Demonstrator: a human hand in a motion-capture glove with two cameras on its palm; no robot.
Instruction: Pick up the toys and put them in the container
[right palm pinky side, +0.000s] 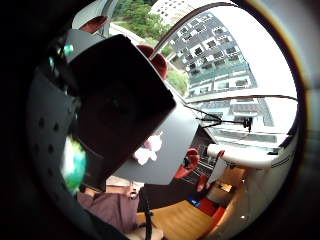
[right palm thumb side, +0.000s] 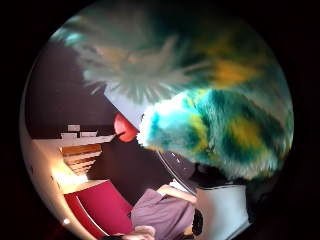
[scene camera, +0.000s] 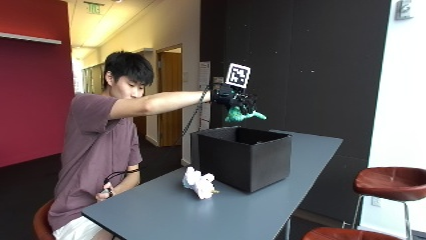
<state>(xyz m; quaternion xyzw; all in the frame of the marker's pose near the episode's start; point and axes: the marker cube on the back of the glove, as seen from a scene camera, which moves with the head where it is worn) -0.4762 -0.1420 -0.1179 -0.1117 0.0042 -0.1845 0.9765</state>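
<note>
My gloved right hand (scene camera: 237, 101) is held out at arm's length above the black box (scene camera: 247, 155), its fingers curled round a teal and yellow fluffy toy (scene camera: 242, 115) that hangs over the box's open top. That fuzzy toy (right palm thumb side: 220, 125) fills most of the thumb side palm view. From the little finger side, the black box (right palm pinky side: 117, 105) shows close below the palm, with an edge of the teal toy (right palm pinky side: 74, 164) beside it. A white plush toy (scene camera: 200, 183) lies on the grey table (scene camera: 266, 210) just in front of the box; it shows again as the white toy (right palm pinky side: 149, 149) next to the box.
The box stands mid-table, nearer the far side. Red-brown stools (scene camera: 389, 181) stand off the table's right end. The person sits at the table's near left corner, the bare hand down by the lap (scene camera: 106, 191).
</note>
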